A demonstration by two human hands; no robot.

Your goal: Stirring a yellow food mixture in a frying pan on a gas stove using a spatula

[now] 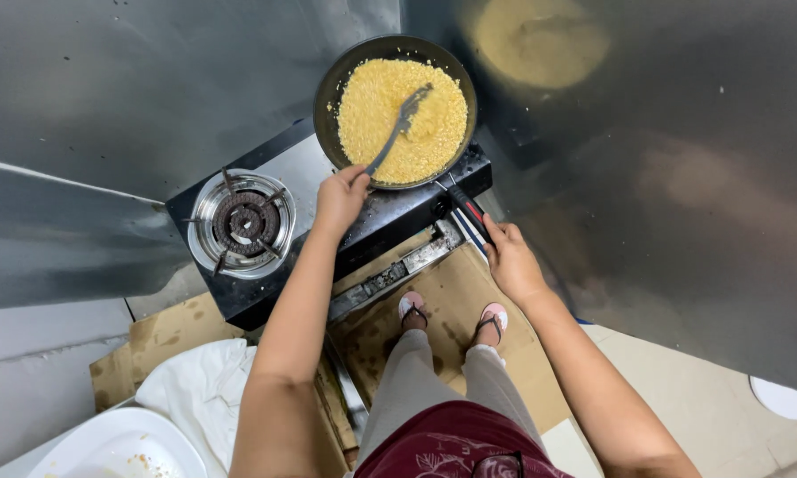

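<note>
While the person stands over a two-burner stove (pixel 363 221), near things first: a white plate (pixel 115 447) with a few crumbs at 7 o'clock, a white cloth (pixel 199 389) just beside it, flattened cardboard (pixel 451 296) under the sandalled feet. Left hand (pixel 341 196) is closed around the handle end of a grey spatula (pixel 400 128); its blade lies in the food. Right hand (pixel 511 261) grips the black-and-red pan handle (pixel 465 208), fingers wrapped, steadying it. Left burner (pixel 243 221) at 10 o'clock is bare, no pot on it. Farther, at 12 o'clock, the dark frying pan (pixel 332 88) sits on the right burner, filled with yellow crumbly grain (pixel 389 115) spread nearly edge to edge. Judgement: stirring is mid-way; the food looks evenly yellow with no browning seen, nothing is plated yet, and the plate has no serving on it. Flame can't be seen. Metal sheets (pixel 681 177) line the walls behind.
</note>
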